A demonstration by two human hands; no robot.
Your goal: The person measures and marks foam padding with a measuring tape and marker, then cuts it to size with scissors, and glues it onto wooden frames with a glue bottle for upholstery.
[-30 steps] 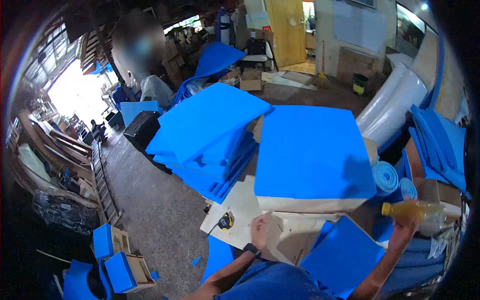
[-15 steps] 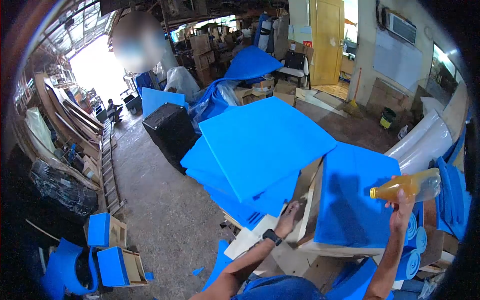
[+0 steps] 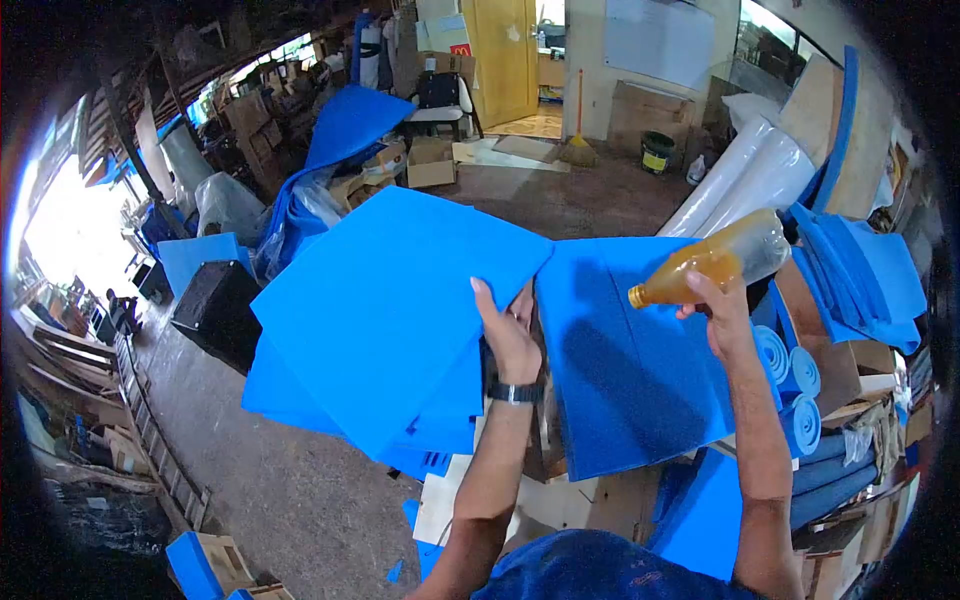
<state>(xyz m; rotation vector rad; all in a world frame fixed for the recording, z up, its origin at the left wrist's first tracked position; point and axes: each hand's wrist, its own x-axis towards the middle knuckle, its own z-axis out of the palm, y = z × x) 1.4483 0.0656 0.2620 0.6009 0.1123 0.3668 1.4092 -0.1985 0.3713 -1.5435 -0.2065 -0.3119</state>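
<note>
A clear plastic bottle [image 3: 765,243] with amber liquid and a yellow cap is gripped in my right hand [image 3: 722,305]. It lies nearly sideways, cap lower and pointing left, above a blue foam-topped wooden box [image 3: 640,380]. My left hand [image 3: 512,340], with a dark band at the wrist, is at the right edge of the top blue foam sheet [image 3: 390,310]. Its thumb rests over the sheet and the fingers, partly hidden, curl at the edge beside the box. More blue sheets [image 3: 290,385] are stacked underneath.
Rolled blue foam [image 3: 803,425] and folded blue foam [image 3: 870,280] stand at the right, near clear plastic rolls [image 3: 745,180]. A black box [image 3: 215,315] and a ladder [image 3: 150,420] are at the left. A broom [image 3: 578,150] and a bin [image 3: 656,152] stand farther back.
The view has turned right. My left hand has risen from beside the box's lower side to the top sheet's edge. My right hand still holds the bottle, now tilted more with its cap lower.
</note>
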